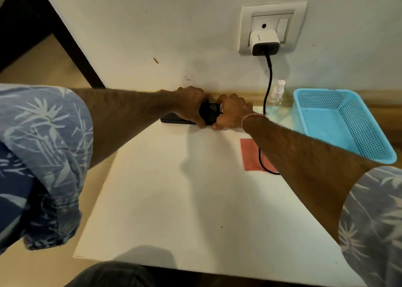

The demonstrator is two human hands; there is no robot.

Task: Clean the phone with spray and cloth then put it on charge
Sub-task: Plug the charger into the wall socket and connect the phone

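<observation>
On the desk (174, 199), left hand (191, 105) grips a phone (174, 120); right hand (232, 113), fingers curled, pinches the phone's end, cable (270, 80) under its wrist

phone (174, 120): black, flat by wall; spray bottle (276, 95): upright; cloth (250, 154): pink, flat; cable (269, 80): black

Home room: scuffed painted wall (152, 36), wall socket (273, 26), small white table (174, 199).

Light-blue perforated basket (365, 132) at right of white table (185, 199), against marked wall (152, 25)
</observation>
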